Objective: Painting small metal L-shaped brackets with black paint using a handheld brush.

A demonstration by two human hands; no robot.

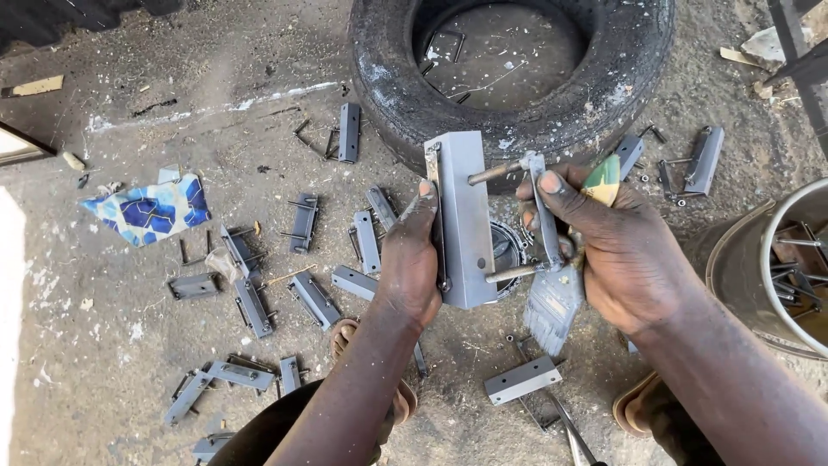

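Left hand grips grey metal bracket at frame centre. Right hand clamps flat bar plus paintbrush. Risk: 2 bolts slip out, bracket drops onto tyre; crowded right grip likely cause.

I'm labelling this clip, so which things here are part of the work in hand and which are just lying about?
In hand:
left hand grips grey metal channel
right hand holds U-shaped rod piece set into the channel, plus paintbrush

Lying about:
old tyre
blue patterned scrap
metal basin
other grey metal pieces on the ground, not being handled
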